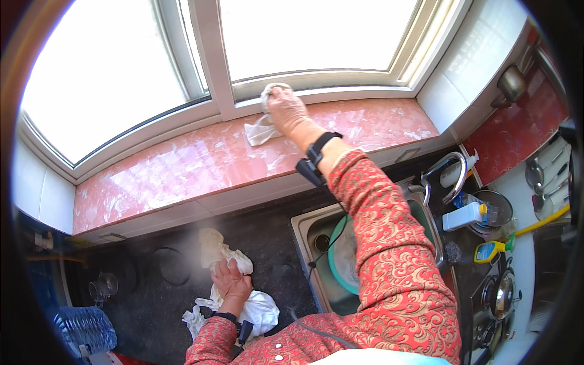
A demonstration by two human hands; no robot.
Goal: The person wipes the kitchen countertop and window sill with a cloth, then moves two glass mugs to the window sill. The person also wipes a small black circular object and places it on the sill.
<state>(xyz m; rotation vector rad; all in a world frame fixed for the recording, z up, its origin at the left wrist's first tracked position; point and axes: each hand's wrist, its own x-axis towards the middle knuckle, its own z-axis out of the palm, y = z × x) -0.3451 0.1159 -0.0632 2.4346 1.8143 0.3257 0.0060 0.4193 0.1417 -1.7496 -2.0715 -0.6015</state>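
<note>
My right hand (285, 106) grips a white cloth (259, 131) against the lower window frame (328, 91), with part of the cloth hanging onto the pink marbled sill (170, 161). My left hand (230, 280) rests with fingers spread on a bunched white cloth (258, 310) on the dark countertop (158, 304). More pale cloth (213, 243) lies just beyond my left fingers. A black device on a strap sits on my right wrist.
At the right, a steel sink (319, 219) holds a teal basin (340, 267) under a faucet (453, 182). Beside it are bottles (462, 216), pots and hanging utensils. At the left stand glasses (102, 286) and a large plastic water bottle (85, 325).
</note>
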